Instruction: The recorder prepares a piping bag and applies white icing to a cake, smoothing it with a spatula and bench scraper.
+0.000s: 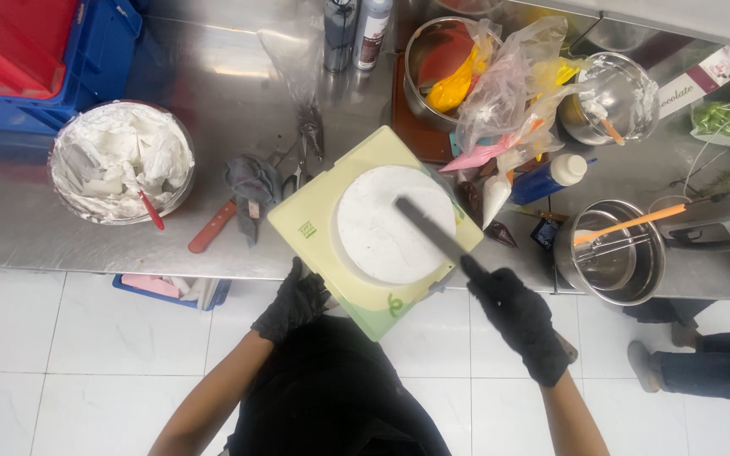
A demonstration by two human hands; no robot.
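— What are your hands doing right now?

— My left hand (295, 301) in its black glove is curled under the near corner of the pale green square cake board (323, 221), at seven o'clock from the cake, fingers closed on its edge. My right hand (517, 319), also gloved, is closed around the handle of a long dark flat spatula (429, 230); the blade lies across the top of the round white iced cake (392, 223), running from four o'clock toward the centre.

— So which step is this?

— Smoothing the top icing, I'd judge. The next move would call for keeping the blade flat and turning the board steadily under it.

— What's around you?

— At three o'clock a steel bowl with an orange-handled spatula and whisk (610, 253), and a blue squeeze bottle with a white cap (551, 179). At ten o'clock a red-handled knife (211, 228) beside a grey rag (251, 184), then a big steel bowl of white cream (120, 160). At one o'clock a heap of clear piping bags (517, 84) crowds close to the board's far corner; I think that could catch it as it turns. Beyond, at eleven, blue and red plastic crates (44, 51).
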